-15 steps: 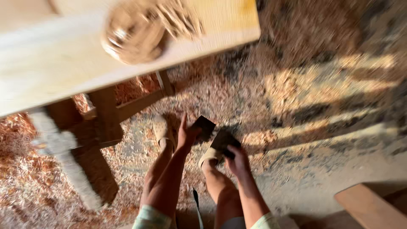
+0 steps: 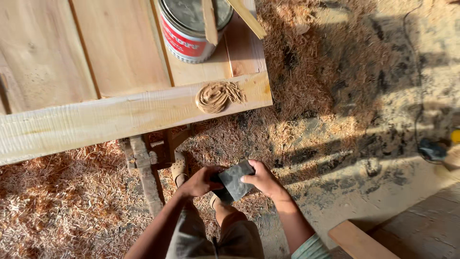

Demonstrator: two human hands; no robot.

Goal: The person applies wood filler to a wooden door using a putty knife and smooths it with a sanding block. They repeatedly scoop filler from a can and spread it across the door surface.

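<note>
- 1 tin can [image 2: 191, 29], two sticks in it
- 1 blob of paste [image 2: 216, 96]
- 1 dark sheet [image 2: 235, 180]
- 2 hands: left hand [image 2: 200, 182], right hand [image 2: 263, 179]

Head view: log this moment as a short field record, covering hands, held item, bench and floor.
left hand: grips the near-left edge of the dark sheet
right hand: pinches the sheet's right edge
held item: dark grey flat sheet, folded or bent, possibly sandpaper
bench: pale wooden plank bearing a blob of brown paste
behind the plank: red tin can with wooden sticks resting on it
floor: wood shavings, sunlit in patches
</note>
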